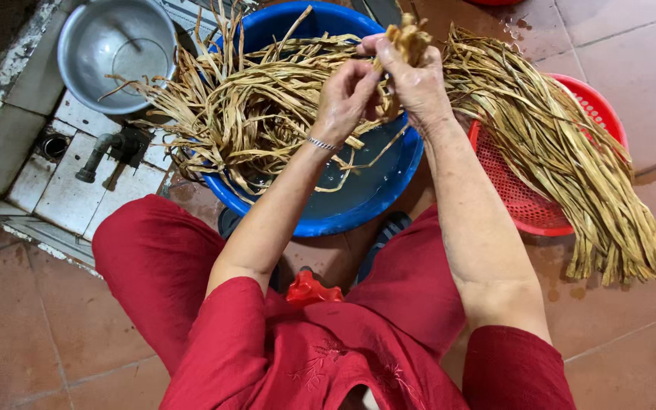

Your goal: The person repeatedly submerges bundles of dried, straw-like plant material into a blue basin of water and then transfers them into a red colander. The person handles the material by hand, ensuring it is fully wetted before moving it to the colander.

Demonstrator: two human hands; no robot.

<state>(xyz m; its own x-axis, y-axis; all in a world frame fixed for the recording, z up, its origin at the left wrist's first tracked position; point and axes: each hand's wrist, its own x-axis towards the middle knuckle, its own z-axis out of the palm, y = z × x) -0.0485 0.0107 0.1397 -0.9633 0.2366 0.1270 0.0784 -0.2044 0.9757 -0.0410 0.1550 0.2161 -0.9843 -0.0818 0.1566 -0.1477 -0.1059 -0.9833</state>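
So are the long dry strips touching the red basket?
Touching. The head view shows the bundle of dry strips draped right across the red basket, its ends trailing over the rim onto the tiled floor.

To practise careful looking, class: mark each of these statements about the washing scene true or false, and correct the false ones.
1. Both hands grip the same bunch of dried strips. True; left hand and right hand meet on it.
2. The blue basin is dry. False; it holds water.
3. A long bundle of strips lies across the red basket. True.
4. The metal bowl is full of strips. False; only a few strip ends reach over its rim.
5. The left wrist is bare. False; it wears a thin bracelet.
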